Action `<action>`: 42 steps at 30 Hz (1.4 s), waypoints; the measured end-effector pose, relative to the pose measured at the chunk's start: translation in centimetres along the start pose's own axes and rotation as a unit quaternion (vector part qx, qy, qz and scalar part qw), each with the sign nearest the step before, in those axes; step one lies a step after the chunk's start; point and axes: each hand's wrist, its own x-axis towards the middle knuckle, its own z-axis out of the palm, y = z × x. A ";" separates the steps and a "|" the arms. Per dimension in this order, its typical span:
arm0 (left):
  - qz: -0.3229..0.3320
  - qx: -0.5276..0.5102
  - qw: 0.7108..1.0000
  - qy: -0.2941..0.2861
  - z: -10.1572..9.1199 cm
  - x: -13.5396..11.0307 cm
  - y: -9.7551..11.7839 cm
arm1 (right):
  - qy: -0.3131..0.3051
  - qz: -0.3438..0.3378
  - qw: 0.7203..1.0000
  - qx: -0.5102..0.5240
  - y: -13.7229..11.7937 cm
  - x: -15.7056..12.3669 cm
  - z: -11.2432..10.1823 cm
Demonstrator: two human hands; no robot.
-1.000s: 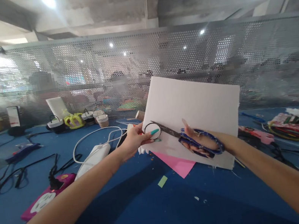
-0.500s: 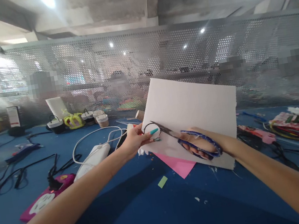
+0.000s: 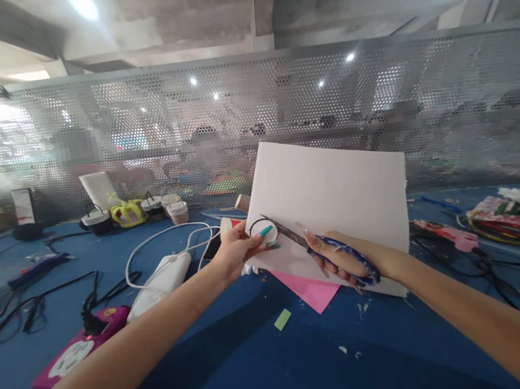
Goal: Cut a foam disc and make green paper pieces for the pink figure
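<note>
A large white sheet [image 3: 334,188], stiff like card, is tilted up above the table. At its lower left corner my left hand [image 3: 239,248] pinches it, the thumb beside a dark circular outline [image 3: 252,224] on the sheet. My right hand [image 3: 337,261] holds scissors [image 3: 344,248] with blue-wrapped handles, fingers through the loops. Their dark blades lie at the edge of the circle and look nearly closed. Beneath the white sheet a pink sheet [image 3: 310,289] pokes out over the blue table.
A small green paper piece [image 3: 283,319] and white scraps lie on the blue table [image 3: 253,383]. To the left are a magenta power strip [image 3: 81,350], a white adapter [image 3: 162,282] and cables. Lidded cups [image 3: 177,211] stand behind; a pink glue gun [image 3: 459,236] lies right.
The scissors' handles have come closer together as my right hand closed. The blades remain at the circle, and the sheet has shifted slightly. My left hand keeps its grip.
</note>
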 end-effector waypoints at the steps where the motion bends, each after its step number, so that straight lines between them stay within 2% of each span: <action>1: 0.000 -0.001 1.000 0.003 0.0 0.0 0.0 | -0.003 -0.004 1.000 -0.004 0.1 0.0 0.0; 8: 0.000 -0.013 1.000 -0.005 0.0 0.0 -0.1 | -0.032 -0.022 0.999 0.003 -0.2 -0.2 0.0; 14: -0.003 -0.013 1.000 0.001 0.1 -0.1 -0.1 | -0.054 -0.066 0.996 -0.010 -0.7 -0.9 -0.1; 20: -0.010 0.022 0.999 -0.025 0.0 -0.4 0.5 | -0.076 -0.046 0.996 0.007 -1.1 -1.4 -0.9; 27: -0.008 0.030 0.999 -0.030 -0.4 -0.2 0.4 | -0.033 -0.061 0.998 -0.013 -0.3 -1.1 -0.6; 32: -0.009 0.037 0.999 -0.026 -0.4 -0.1 0.4 | -0.030 -0.016 0.999 -0.006 -0.4 -0.7 -0.4; 36: -0.008 0.037 0.999 -0.019 -0.2 -0.3 0.7 | -0.064 0.076 0.993 0.060 -1.3 -0.4 -0.3; 42: -0.007 0.040 0.999 -0.012 -0.3 -0.1 0.7 | -0.007 0.048 0.998 0.035 -1.4 -0.2 0.4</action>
